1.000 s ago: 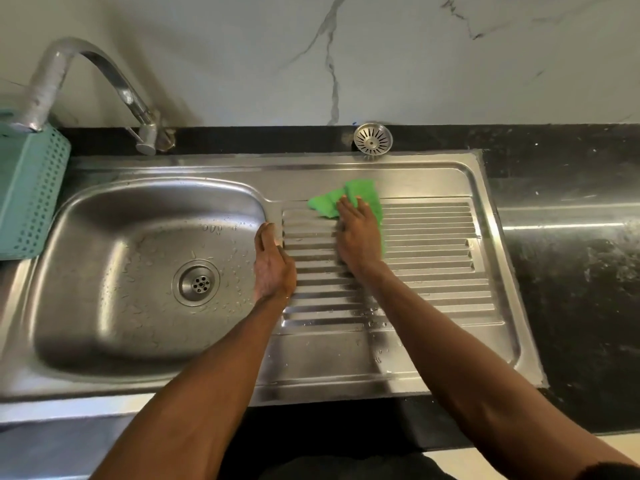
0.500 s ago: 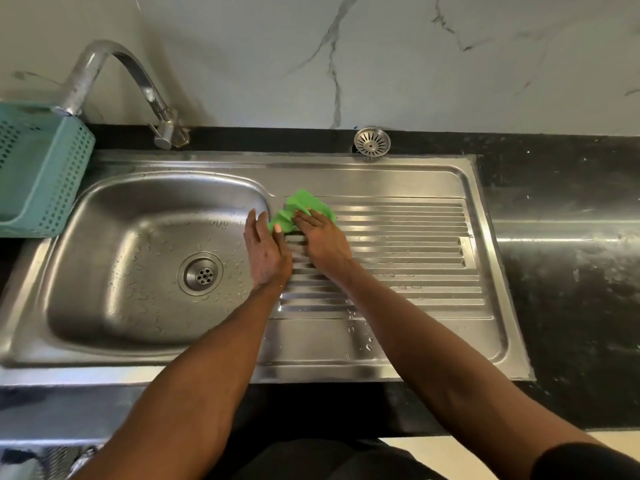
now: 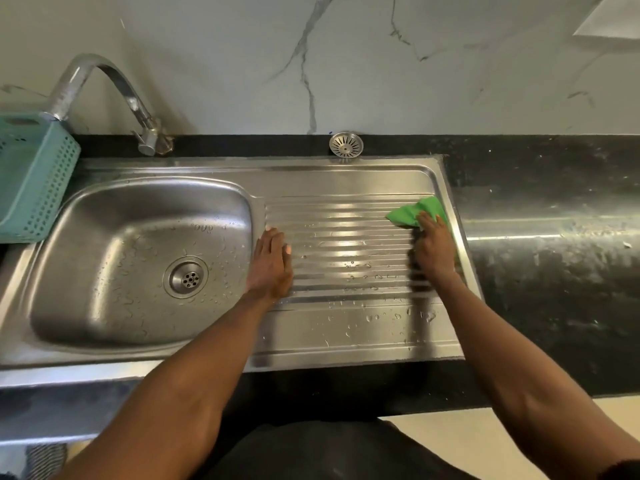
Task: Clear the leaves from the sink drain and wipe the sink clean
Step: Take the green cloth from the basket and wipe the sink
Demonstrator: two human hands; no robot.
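1. On the ridged draining board (image 3: pixel 346 244) of the one steel sink (image 3: pixel 346 174), my two hands were both down on the metal, well apart from each other.
2. My left hand (image 3: pixel 270 263) lay flat at the board's left edge, just beside the basin (image 3: pixel 104 258), fingers straight and close together, gripping nothing.
3. My right hand (image 3: pixel 434 247) pressed one green cloth (image 3: pixel 414 213) against the far right end of the board, near the raised rim; its fingers lay forward over the cloth, and I could not tell whether the thumb was curled under it.
4. Most of the cloth stuck out beyond my fingertips, toward the wall.
5. One round drain (image 3: pixel 187 278) sat in the floor of the basin, its small holes open to view, with no leaves on it that I could see.
6. Water drops were scattered over the basin walls and along the near strip of the board.
7. One loose metal strainer (image 3: pixel 345 144) lay on the black counter (image 3: pixel 540 202) behind the sink, touching the foot of the marble wall (image 3: pixel 381 64).
8. One curved tap (image 3: pixel 104 84) rose from the counter at the back left, its spout reaching over one teal plastic basket (image 3: pixel 31 181) that stood at the left of the basin.
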